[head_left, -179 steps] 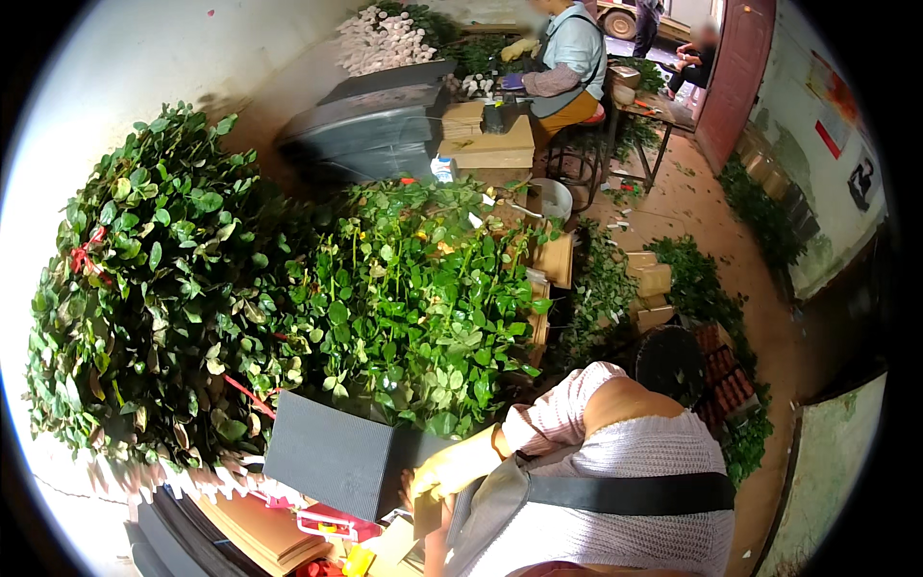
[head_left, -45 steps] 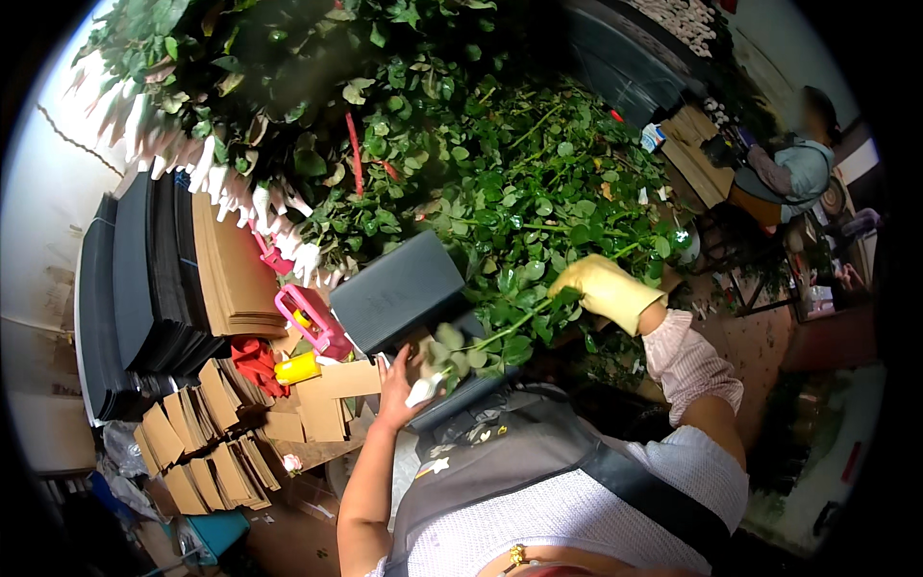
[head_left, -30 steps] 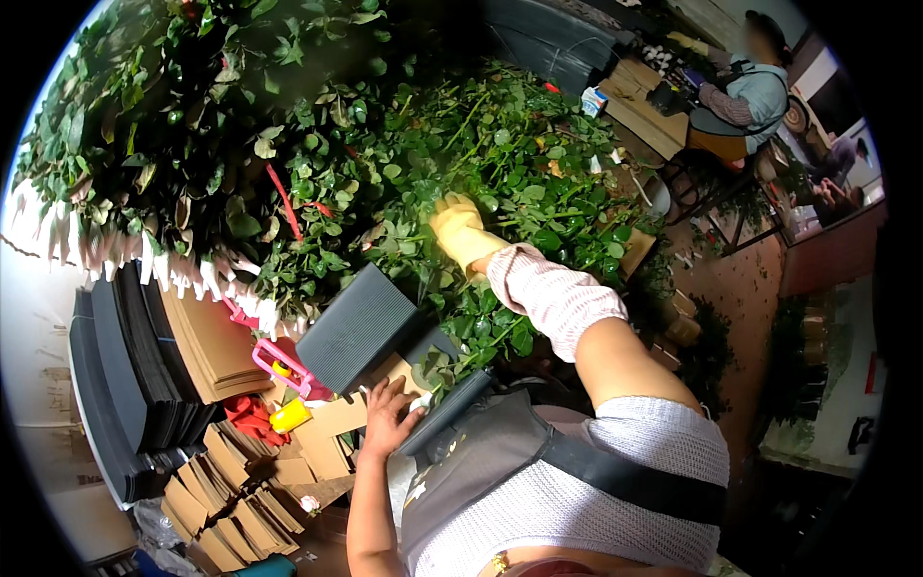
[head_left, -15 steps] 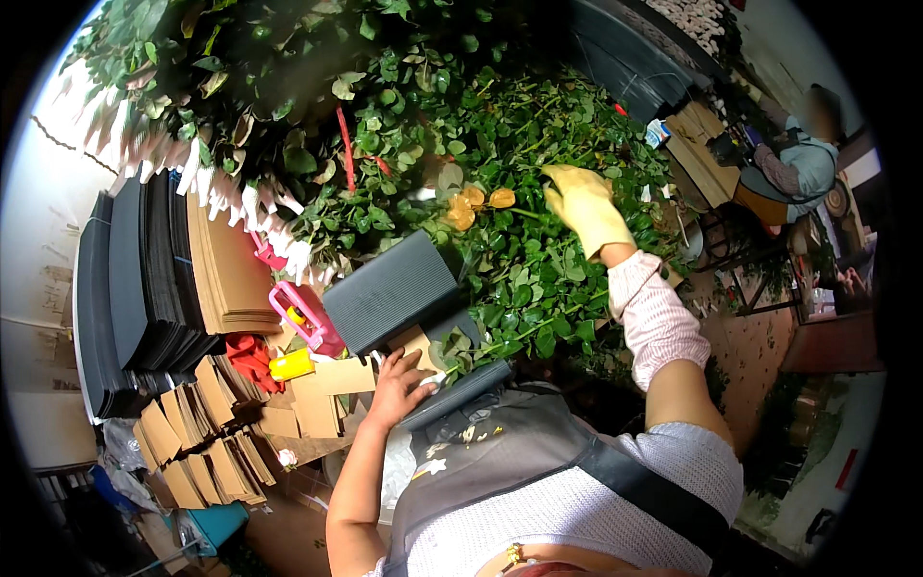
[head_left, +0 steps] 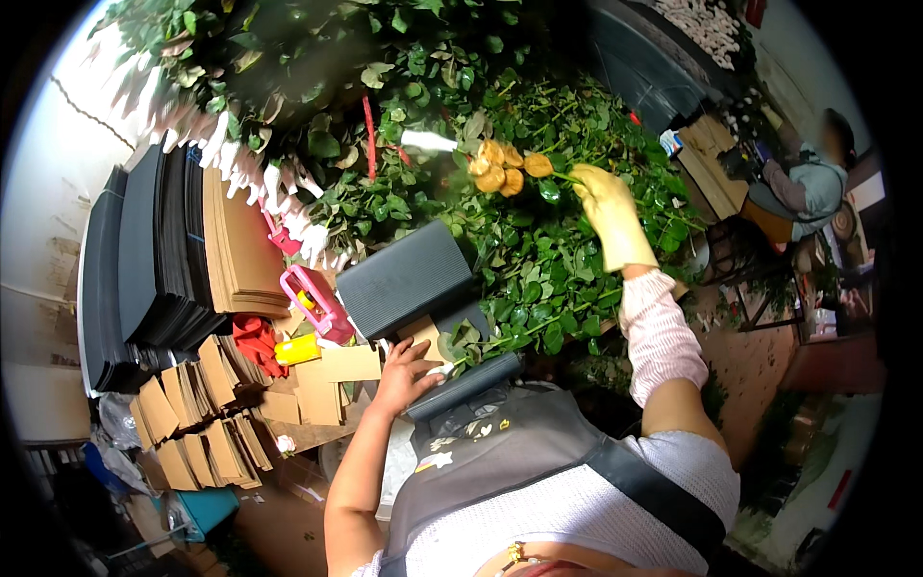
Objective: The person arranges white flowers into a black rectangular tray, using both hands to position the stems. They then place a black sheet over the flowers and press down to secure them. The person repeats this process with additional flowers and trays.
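My right hand (head_left: 608, 213), in a yellow rubber glove, has its fingers closed on the stems of a small bunch of orange-yellow roses (head_left: 511, 175), their heads pointing left above a bed of green leafy stems (head_left: 538, 279). My left hand (head_left: 404, 377) is bare and rests palm down with fingers spread, at a piece of brown cardboard (head_left: 419, 333) and a small white flower tip. Just ahead of it stands a dark grey corrugated board (head_left: 409, 279). A second dark grey board (head_left: 466, 387) lies against my apron.
At left stand stacks of dark sheets (head_left: 159, 260) and brown cardboard (head_left: 236, 250), with folded cardboard pieces (head_left: 187, 423) below. A pink tool (head_left: 322, 306), yellow object (head_left: 297, 349) and red cloth (head_left: 255, 344) lie near. White-wrapped flowers (head_left: 260, 183) line the far left. Another person (head_left: 808, 178) sits at right.
My right hand has moved slightly right and the orange-yellow roses have lifted clear of the leaves, showing more heads. A white wrapped tip shows beside them. My left hand stays almost where it was.
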`<action>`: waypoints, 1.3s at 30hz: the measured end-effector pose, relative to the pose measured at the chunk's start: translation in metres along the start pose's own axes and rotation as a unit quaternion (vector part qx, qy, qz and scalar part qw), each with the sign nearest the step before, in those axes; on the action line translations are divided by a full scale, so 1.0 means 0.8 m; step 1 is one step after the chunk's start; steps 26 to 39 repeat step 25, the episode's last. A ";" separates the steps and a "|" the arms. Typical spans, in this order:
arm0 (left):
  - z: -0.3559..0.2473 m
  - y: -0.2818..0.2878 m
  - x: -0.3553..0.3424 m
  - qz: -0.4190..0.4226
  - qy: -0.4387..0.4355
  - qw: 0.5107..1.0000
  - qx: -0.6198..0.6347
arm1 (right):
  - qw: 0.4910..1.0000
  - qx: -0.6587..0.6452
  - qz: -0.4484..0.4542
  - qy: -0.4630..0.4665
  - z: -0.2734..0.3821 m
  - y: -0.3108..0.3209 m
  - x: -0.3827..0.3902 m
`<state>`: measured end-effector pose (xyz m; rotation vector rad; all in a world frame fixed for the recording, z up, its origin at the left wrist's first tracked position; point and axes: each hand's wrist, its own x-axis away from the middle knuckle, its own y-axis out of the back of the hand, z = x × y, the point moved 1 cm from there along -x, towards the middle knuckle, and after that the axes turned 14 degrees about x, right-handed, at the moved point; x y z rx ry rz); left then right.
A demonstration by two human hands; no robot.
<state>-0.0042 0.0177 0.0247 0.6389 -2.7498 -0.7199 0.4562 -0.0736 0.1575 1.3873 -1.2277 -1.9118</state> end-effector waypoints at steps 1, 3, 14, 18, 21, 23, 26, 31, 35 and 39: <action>0.002 0.000 0.002 -0.002 0.000 1.000 0.002 | 1.000 -0.028 -0.006 0.014 0.004 0.021 0.003; 0.004 -0.002 0.004 -0.003 -0.002 1.000 0.008 | 0.995 -0.088 -0.009 0.041 0.004 0.048 0.011; 0.004 -0.005 -0.006 -0.007 0.001 1.000 0.026 | 0.991 -0.032 -0.025 -0.124 -0.136 0.087 0.109; 0.003 -0.006 -0.004 -0.015 -0.003 1.000 0.017 | 0.964 -0.004 -0.005 -0.265 -0.177 0.146 0.144; 0.001 -0.006 0.000 -0.019 0.004 1.000 0.008 | 0.978 0.013 0.026 -0.207 -0.191 0.168 0.161; 0.000 -0.005 -0.005 -0.007 -0.001 1.000 0.004 | 0.981 -0.045 0.049 -0.181 -0.191 0.165 0.159; -0.003 -0.001 -0.006 0.002 0.008 1.000 0.014 | 0.977 -0.037 0.095 -0.187 -0.178 0.146 0.130; -0.003 -0.001 -0.006 0.002 0.008 1.000 0.014 | 0.977 -0.037 0.095 -0.187 -0.178 0.146 0.130; -0.003 -0.001 -0.006 0.002 0.008 1.000 0.014 | 0.977 -0.037 0.095 -0.187 -0.178 0.146 0.130; -0.003 -0.001 -0.006 0.002 0.008 1.000 0.014 | 0.977 -0.037 0.095 -0.187 -0.178 0.146 0.130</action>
